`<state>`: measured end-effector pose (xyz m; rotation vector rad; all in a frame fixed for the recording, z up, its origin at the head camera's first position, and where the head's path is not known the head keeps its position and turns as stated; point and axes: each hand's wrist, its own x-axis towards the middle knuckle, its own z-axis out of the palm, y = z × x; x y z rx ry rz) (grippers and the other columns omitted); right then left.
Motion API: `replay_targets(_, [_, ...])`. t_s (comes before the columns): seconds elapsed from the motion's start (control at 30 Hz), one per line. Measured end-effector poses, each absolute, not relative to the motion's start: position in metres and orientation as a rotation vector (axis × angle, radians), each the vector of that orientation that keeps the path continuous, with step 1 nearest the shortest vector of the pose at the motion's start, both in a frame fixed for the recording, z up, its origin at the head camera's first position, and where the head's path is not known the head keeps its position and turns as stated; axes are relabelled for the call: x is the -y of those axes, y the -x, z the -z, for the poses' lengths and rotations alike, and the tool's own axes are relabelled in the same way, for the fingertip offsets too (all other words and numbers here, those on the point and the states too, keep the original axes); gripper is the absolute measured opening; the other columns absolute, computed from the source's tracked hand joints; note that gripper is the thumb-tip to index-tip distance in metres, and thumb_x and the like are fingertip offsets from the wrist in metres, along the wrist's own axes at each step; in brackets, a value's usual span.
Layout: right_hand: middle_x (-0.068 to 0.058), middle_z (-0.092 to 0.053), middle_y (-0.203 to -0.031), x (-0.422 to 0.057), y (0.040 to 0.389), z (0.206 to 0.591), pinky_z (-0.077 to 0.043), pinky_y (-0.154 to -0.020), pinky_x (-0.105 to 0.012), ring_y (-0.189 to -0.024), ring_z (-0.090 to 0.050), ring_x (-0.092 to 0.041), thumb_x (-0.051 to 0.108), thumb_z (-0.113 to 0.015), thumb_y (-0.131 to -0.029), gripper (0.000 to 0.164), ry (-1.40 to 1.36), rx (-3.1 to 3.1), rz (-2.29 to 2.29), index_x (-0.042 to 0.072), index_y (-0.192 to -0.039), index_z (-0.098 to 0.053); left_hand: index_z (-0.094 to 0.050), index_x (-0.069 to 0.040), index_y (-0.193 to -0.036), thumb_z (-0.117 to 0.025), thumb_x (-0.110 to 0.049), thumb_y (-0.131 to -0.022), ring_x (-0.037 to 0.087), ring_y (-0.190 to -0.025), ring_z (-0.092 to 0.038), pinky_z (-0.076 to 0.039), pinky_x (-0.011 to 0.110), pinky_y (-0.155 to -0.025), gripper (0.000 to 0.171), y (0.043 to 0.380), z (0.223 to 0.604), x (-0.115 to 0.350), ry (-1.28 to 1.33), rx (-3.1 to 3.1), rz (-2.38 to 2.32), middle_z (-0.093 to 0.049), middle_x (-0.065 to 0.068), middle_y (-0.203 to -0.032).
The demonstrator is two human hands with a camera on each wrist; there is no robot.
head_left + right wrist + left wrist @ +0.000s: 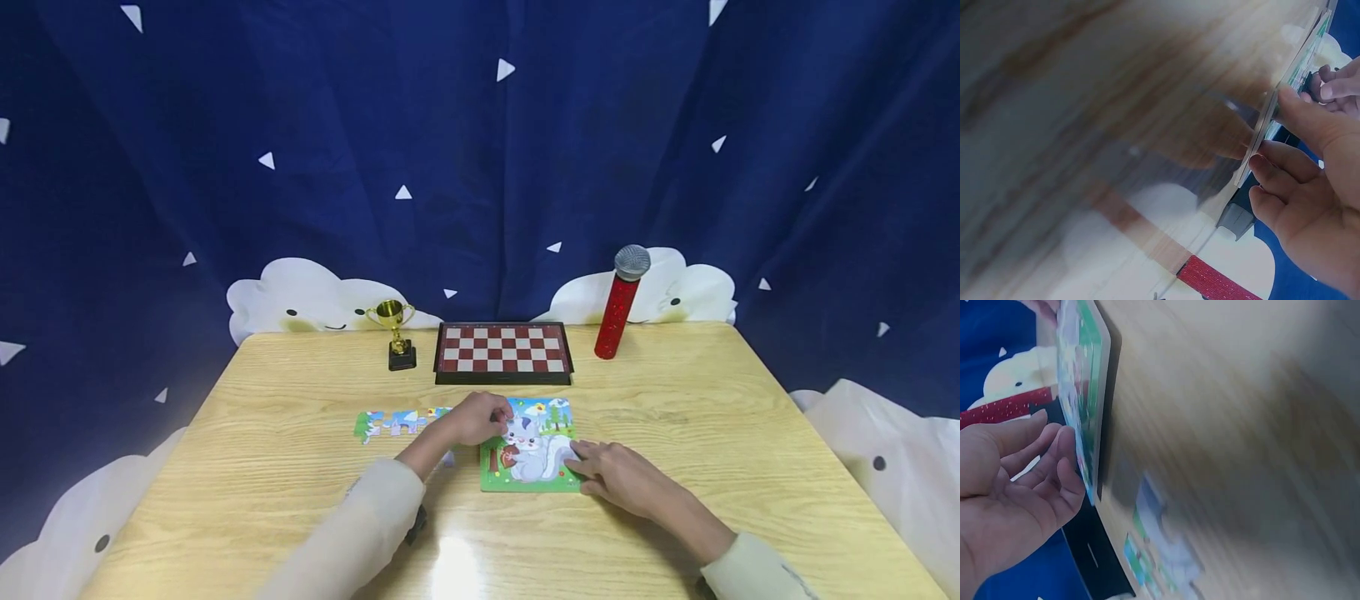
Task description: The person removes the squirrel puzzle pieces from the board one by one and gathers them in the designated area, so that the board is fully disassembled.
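A jigsaw puzzle [534,467] with a grey-white squirrel lies on the table in front of me. In the head view my left hand [478,418] is over its upper left part. The left wrist view shows this hand [1022,487] with loosely bent fingers touching the picture side, and no piece shows between them. My right hand [626,477] rests its fingers and thumb at the puzzle's right edge and lower right corner. From the right wrist view, the right hand's fingers [1272,172] lie against the board's edge [1264,119]. Loose puzzle pieces [401,421] lie left of the board.
Behind the puzzle is a red-and-white checkerboard [502,350] in a dark frame. A small gold trophy cup [397,337] stands to its left. On its right stands a red toy microphone [618,312] with a silver head. A blue curtain [450,125] hangs behind the table.
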<state>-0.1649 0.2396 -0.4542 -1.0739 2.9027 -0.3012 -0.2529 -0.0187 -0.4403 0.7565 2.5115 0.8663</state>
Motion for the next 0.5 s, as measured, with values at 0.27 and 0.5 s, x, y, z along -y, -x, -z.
replay_targets(0.27, [-0.022, -0.059, -0.127, -0.239, 0.165, 0.455, -0.049, -0.091, -0.052, -0.116, -0.059, -0.037, 0.018, -0.07, -0.083, 0.037, 1.076, -2.912, 0.311, 0.005, -0.118, -0.066, -0.061, -0.002, -0.118, -0.054, -0.006, -0.094, 0.017, -0.092, -0.058, -0.049, 0.03, -0.083, 0.025, 0.252, 0.445, 0.0, -0.706, -2.5, -0.898, -0.064, 0.009, -0.101])
replay_targets(0.5, [-0.022, -0.059, -0.127, -0.239, 0.164, 0.455, -0.049, -0.09, -0.051, -0.115, -0.059, -0.036, 0.019, -0.071, -0.083, 0.038, 1.082, -2.918, 0.314, 0.005, -0.118, -0.066, -0.059, -0.005, -0.123, -0.049, -0.009, -0.097, 0.017, -0.096, -0.056, -0.049, 0.031, -0.084, 0.028, 0.25, 0.447, -0.008, -0.682, -2.496, -0.846, -0.062, 0.008, -0.108])
